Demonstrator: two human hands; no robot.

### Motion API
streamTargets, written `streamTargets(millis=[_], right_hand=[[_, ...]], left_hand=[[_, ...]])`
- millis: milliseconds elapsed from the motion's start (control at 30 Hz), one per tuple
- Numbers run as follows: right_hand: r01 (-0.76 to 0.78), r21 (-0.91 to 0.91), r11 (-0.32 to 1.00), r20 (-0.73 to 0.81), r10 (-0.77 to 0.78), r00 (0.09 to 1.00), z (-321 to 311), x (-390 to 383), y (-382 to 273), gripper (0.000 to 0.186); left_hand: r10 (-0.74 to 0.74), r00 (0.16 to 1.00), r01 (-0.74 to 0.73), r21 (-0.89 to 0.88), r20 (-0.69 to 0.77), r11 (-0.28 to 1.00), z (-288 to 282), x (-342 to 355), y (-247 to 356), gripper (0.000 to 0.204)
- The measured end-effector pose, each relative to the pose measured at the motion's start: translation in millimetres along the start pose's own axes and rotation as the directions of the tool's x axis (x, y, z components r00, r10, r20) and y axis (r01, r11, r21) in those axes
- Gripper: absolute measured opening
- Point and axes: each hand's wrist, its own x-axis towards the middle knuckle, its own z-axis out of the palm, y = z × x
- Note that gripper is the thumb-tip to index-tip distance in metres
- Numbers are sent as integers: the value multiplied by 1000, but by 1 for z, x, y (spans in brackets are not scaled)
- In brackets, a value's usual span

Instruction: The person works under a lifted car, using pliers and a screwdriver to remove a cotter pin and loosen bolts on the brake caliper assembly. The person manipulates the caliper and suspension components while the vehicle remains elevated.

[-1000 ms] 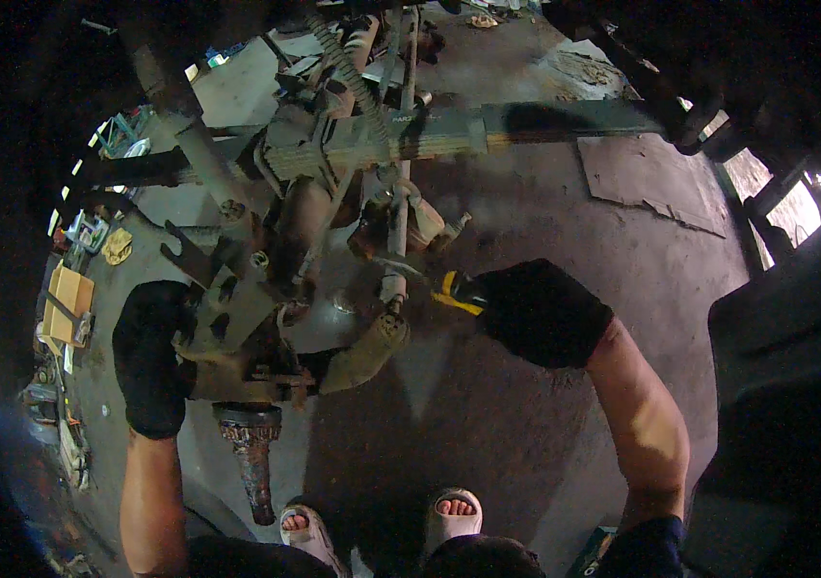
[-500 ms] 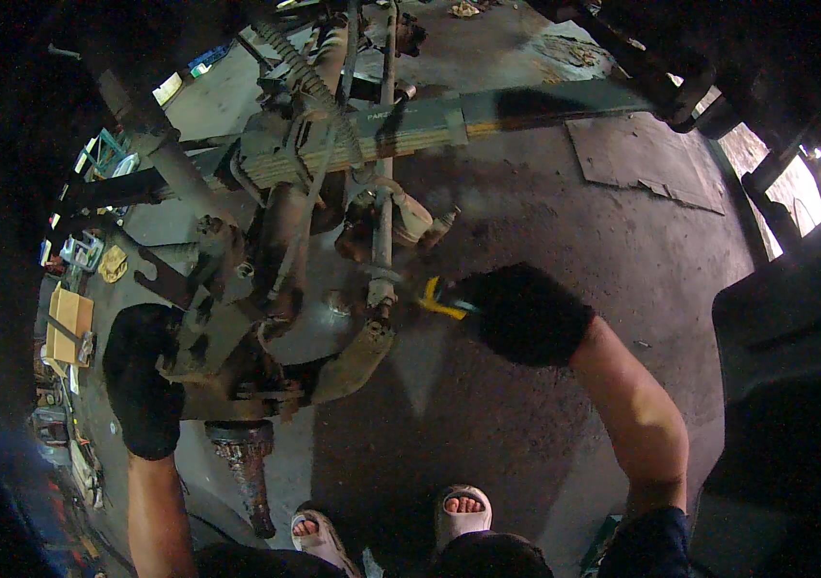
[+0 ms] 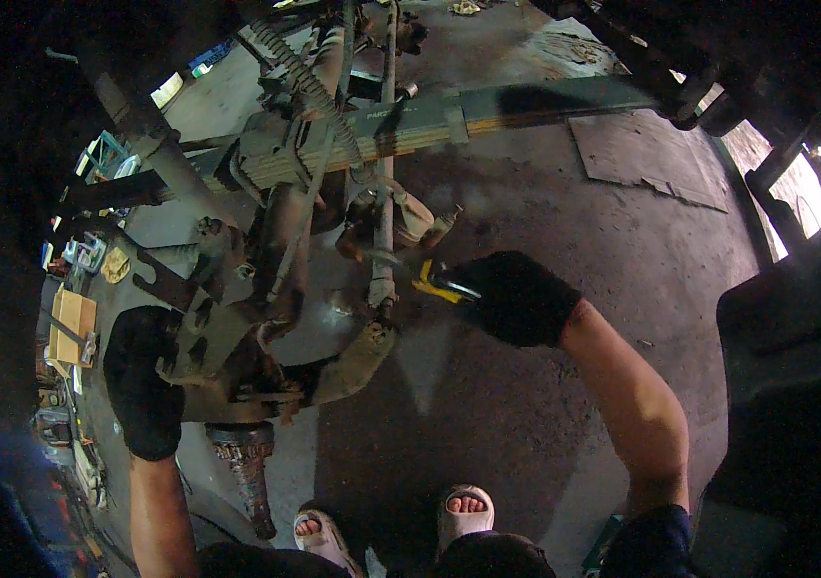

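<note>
My left hand (image 3: 144, 380), in a black glove, is closed on the left edge of the dirty steering knuckle (image 3: 227, 371). A rusty, tapered spindle (image 3: 249, 482) points down toward me from that part. To the right, my gloved right hand (image 3: 523, 299) grips a tool (image 3: 441, 281) with a yellow, black and silver end; most of it is hidden in the fist, so its kind is unclear. The tool's end is held just right of the long steering rod (image 3: 384, 231), near the rod's lower joint (image 3: 384, 310), with a small gap apparent between them.
Behind the knuckle, a leaf spring (image 3: 410, 125) crosses the view, with a coiled hose (image 3: 300, 72) above it. Dark panels (image 3: 786, 356) stand at right. Cardboard (image 3: 647, 164) lies on the floor. An open box (image 3: 71, 326) and clutter line the left. My sandalled feet (image 3: 465, 511) are below.
My right hand has shifted slightly left and up, and the tool's yellow end has tilted. My left hand keeps its place on the knuckle.
</note>
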Motion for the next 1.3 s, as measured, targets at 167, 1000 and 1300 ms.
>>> streamTargets(millis=[167, 1000, 1300], right_hand=[[113, 80, 990, 204, -127, 971, 9, 12, -3, 37], [106, 50, 993, 142, -112, 984, -14, 21, -14, 41], [-20, -18, 1000, 229, 23, 973, -12, 17, -7, 38]], left_hand=[[-69, 997, 74, -174, 33, 982, -2, 0, 3, 28], [-107, 994, 103, -134, -18, 986, 1, 1, 8, 24], [-120, 991, 129, -265, 50, 956, -2, 0, 3, 24]])
